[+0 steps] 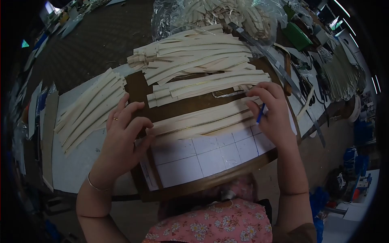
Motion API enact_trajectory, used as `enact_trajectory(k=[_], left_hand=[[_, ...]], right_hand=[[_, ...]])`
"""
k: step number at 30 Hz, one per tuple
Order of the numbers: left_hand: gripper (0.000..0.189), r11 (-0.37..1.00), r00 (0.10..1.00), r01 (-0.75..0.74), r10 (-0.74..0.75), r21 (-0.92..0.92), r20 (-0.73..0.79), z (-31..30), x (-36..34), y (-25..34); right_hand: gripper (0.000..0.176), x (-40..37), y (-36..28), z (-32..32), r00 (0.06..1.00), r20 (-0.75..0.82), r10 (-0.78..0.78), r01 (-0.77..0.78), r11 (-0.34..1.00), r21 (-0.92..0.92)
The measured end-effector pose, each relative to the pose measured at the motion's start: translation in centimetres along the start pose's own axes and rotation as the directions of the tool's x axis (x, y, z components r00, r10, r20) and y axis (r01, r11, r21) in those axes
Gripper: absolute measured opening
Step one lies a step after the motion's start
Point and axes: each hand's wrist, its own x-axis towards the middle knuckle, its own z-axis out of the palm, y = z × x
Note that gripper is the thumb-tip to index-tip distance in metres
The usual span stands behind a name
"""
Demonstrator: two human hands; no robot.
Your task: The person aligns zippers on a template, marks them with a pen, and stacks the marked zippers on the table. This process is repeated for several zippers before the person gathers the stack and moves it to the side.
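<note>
Cream zippers with brass-coloured teeth lie in a strip point(194, 123) along the upper edge of a white sheet with a ruled grid point(210, 156), on a brown board point(178, 106). My left hand point(123, 135) pinches the left end of the front zipper between thumb and index finger, the other fingers raised. My right hand point(272, 107) is closed around a blue pen point(260, 113), its tip pointing down, with the fingertips bent over the right end of the strip. Just behind lies another bundle of zippers point(210, 86).
A larger zipper pile point(198, 52) lies at the back, and more zippers point(95, 109) fan out at the left. A clear plastic bag point(227, 16) of strips stands beyond. A metal ruler point(279, 67) slants across the right side, near a green box point(297, 35).
</note>
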Motion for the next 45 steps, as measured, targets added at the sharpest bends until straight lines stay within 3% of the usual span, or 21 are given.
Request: enact_trajectory(k=[1, 3, 6, 9, 13, 16, 19, 21, 28, 30, 31, 32, 33, 34, 36, 37, 39, 42, 45], left_hand=[[0.024, 1.0, 1.0, 0.004, -0.004, 0.002, -0.002, 0.0, -0.1, 0.0], [0.035, 0.999, 1.0, -0.018, 0.019, -0.05, 0.024, 0.1, 0.0, 0.1], [0.043, 0.995, 0.996, -0.061, 0.065, -0.073, 0.055, 0.1, -0.2, 0.3], [0.039, 0.991, 0.991, -0.09, 0.098, -0.096, 0.088, -0.2, -0.2, 0.6], [0.031, 0.991, 0.985, -0.106, 0.116, -0.087, 0.127, -0.2, -0.2, 0.7], [0.022, 0.989, 0.984, -0.102, 0.116, -0.111, 0.134, 0.2, -0.1, 0.6], [0.02, 0.981, 0.981, -0.111, 0.134, -0.158, 0.138, 0.4, -0.2, 0.6], [0.02, 0.971, 0.98, -0.141, 0.164, -0.193, 0.114, 0.5, -0.4, 0.5], [0.026, 0.979, 0.969, -0.149, 0.172, -0.139, 0.175, 0.7, -0.6, 1.9], [0.027, 0.969, 0.958, -0.188, 0.217, -0.162, 0.186, 0.9, -0.7, 2.0], [0.027, 0.97, 0.96, -0.18, 0.209, -0.163, 0.184, 1.1, -0.8, 2.0], [0.026, 0.972, 0.968, -0.177, 0.201, -0.157, 0.15, 1.2, -0.8, 1.8], [0.025, 0.974, 0.975, -0.173, 0.191, -0.15, 0.116, 1.3, -0.7, 1.6], [0.025, 0.976, 0.977, -0.159, 0.178, -0.147, 0.12, 1.3, -0.7, 1.4], [0.022, 0.993, 0.992, -0.112, 0.113, -0.033, 0.048, 1.1, -0.5, 0.9], [0.022, 0.994, 0.993, -0.103, 0.105, -0.029, 0.052, 1.1, -0.5, 0.6], [0.025, 0.997, 0.998, -0.069, 0.069, -0.045, -0.011, 1.1, -0.5, 0.4], [0.037, 0.99, 0.995, -0.089, 0.092, -0.108, 0.026, 0.6, -0.8, 0.5], [0.048, 0.978, 0.986, -0.092, 0.116, -0.188, 0.123, 0.2, -0.9, 0.6]], right_hand=[[0.017, 1.1, -0.7, 0.7, 1.0, 0.001, -0.004, 0.004, 1.0, 0.003], [0.018, 3.4, -2.0, 2.5, 0.985, 0.007, -0.172, 0.171, 0.983, 0.061], [0.018, 6.1, -3.0, 6.8, 0.968, -0.046, -0.246, 0.249, 0.967, 0.056], [0.018, 6.1, -2.5, 10.1, 0.97, 0.046, -0.24, 0.238, 0.97, 0.037], [0.017, 5.5, -1.7, 9.8, 0.966, 0.087, -0.245, 0.238, 0.968, 0.083], [0.017, 5.3, -1.6, 9.4, 0.974, 0.071, -0.216, 0.209, 0.973, 0.096], [0.011, 5.9, -2.5, 7.0, 0.994, -0.043, -0.097, 0.104, 0.964, 0.244], [0.011, 5.8, -2.8, 4.9, 0.954, -0.3, -0.018, 0.094, 0.966, 0.241], [0.013, -0.1, -4.1, -1.0, 0.892, -0.414, 0.181, -0.019, 0.93, 0.367], [0.013, -1.8, -5.5, -2.4, 0.953, -0.255, 0.164, -0.042, 0.905, 0.423], [0.013, -2.4, -6.3, -3.0, 0.955, -0.249, 0.16, -0.04, 0.904, 0.427], [0.014, -2.8, -7.3, -3.6, 0.989, -0.073, 0.13, -0.092, 0.916, 0.39], [0.015, -3.1, -8.0, -3.7, 0.989, 0.107, 0.103, -0.134, 0.929, 0.346], [0.015, -3.3, -8.5, -3.3, 0.989, 0.115, 0.097, -0.132, 0.925, 0.355], [0.017, -3.6, -9.5, -2.0, 0.912, 0.398, -0.099, -0.083, 0.906, 0.415], [0.017, -3.7, -9.9, -1.2, 0.91, 0.4, -0.104, -0.083, 0.902, 0.423], [0.02, -3.9, -10.7, 0.6, 0.816, 0.558, -0.149, -0.113, 0.907, 0.406], [0.021, -3.7, -11.7, 2.9, 0.878, 0.447, -0.171, -0.008, 0.928, 0.372], [0.022, -3.2, -12.4, 3.2, 0.846, 0.506, -0.168, -0.038, 0.927, 0.372]])
